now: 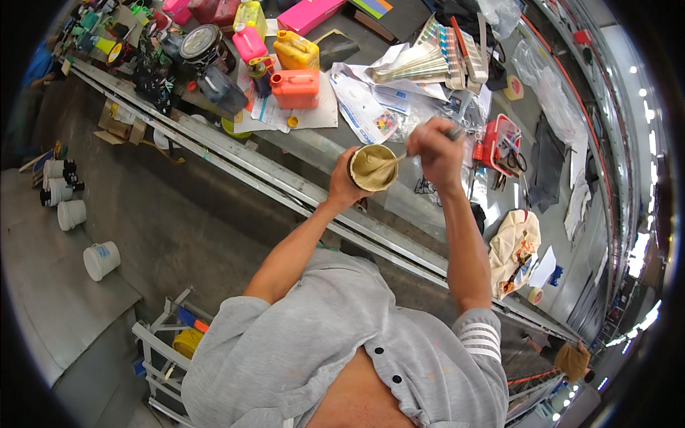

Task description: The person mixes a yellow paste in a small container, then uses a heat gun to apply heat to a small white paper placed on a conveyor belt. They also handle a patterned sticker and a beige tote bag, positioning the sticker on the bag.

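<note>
My left hand (pixel 343 183) is wrapped around the side of an open round can (pixel 390 182) and holds it over the near edge of the workbench. Thick olive-beige paint (pixel 367 176) lies inside the can and coats part of its inner wall. In my right hand (pixel 437 153), closed, is the dark handle (pixel 454 133) of a slim spatula (pixel 401 158), whose lower end dips into the paint. The right hand is slightly blurred, and the spatula's tip cannot be made out.
On the workbench stand an orange jug (pixel 295 90), a yellow jug (pixel 296 51) and a pink bottle (pixel 250 44). Colour fan decks (pixel 421 60) and papers (pixel 365 110) lie beyond the can. A red basket (pixel 492 146) holds scissors. White buckets (pixel 101 261) stand on the left floor.
</note>
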Demonstrator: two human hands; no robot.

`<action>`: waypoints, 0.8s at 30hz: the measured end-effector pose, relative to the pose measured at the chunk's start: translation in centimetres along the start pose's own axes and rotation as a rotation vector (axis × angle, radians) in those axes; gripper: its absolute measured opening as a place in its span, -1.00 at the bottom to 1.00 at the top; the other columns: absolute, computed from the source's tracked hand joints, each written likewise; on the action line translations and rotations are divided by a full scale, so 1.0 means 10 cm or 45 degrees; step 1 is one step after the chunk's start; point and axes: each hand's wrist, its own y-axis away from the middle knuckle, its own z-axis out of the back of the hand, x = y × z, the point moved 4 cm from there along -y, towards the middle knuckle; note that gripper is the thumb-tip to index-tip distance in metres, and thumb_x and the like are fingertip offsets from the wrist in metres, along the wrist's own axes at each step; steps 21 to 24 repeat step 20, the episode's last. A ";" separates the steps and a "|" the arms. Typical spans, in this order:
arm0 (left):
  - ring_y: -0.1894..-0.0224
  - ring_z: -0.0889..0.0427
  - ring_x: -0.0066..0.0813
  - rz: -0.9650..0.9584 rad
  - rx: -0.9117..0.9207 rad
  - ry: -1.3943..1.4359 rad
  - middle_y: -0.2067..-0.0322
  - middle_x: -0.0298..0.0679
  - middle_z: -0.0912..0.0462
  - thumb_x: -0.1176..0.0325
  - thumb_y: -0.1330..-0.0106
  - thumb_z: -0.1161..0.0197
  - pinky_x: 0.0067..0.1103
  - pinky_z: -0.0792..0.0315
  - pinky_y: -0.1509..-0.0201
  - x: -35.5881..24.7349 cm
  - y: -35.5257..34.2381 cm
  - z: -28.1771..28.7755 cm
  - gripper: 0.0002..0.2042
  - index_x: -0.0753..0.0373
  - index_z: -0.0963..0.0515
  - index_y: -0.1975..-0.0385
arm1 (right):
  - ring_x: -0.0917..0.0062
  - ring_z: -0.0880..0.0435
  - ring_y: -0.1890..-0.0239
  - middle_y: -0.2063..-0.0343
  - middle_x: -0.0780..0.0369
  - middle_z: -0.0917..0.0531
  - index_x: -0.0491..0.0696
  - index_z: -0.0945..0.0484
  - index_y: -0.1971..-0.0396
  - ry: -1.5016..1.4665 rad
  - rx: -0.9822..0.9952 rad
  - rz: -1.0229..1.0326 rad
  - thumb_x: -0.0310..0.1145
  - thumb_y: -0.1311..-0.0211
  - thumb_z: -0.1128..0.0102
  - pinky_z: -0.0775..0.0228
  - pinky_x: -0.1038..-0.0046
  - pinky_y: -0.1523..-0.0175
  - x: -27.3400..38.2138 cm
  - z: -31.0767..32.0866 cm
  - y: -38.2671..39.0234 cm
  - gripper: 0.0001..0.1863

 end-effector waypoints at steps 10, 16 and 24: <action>-0.07 -0.39 -0.10 -0.064 0.207 -0.047 -0.03 -0.21 -0.45 0.25 0.45 -0.63 -0.32 -0.23 -0.19 -0.05 -0.17 0.16 -0.01 0.20 -0.25 -0.15 | 0.71 -0.44 0.62 0.71 0.31 -0.52 -0.11 -0.52 0.69 0.043 0.073 -0.089 -0.42 -0.03 -0.29 -0.22 0.61 0.49 0.00 -0.17 -0.13 -0.80; -0.06 -0.40 -0.10 -0.164 0.209 -0.055 -0.02 -0.21 -0.47 0.27 0.46 -0.63 -0.31 -0.23 -0.17 -0.08 -0.20 0.16 -0.02 0.19 -0.27 -0.15 | 0.66 -0.49 0.56 0.66 0.26 -0.54 -0.09 -0.46 0.66 0.673 0.178 0.105 -0.49 -0.08 -0.17 -0.31 0.58 0.44 -0.59 -0.46 0.19 -0.84; -0.13 -0.35 -0.09 -0.004 0.238 0.027 -0.03 -0.18 -0.46 0.27 0.35 -0.60 -0.31 -0.18 -0.27 -0.07 -0.16 0.17 -0.07 0.18 -0.25 -0.17 | 0.56 -0.53 0.61 0.69 0.26 -0.53 -0.13 -0.50 0.64 0.203 0.029 -0.205 -0.48 -0.04 -0.21 -0.33 0.57 0.45 0.04 -0.23 -0.02 -0.86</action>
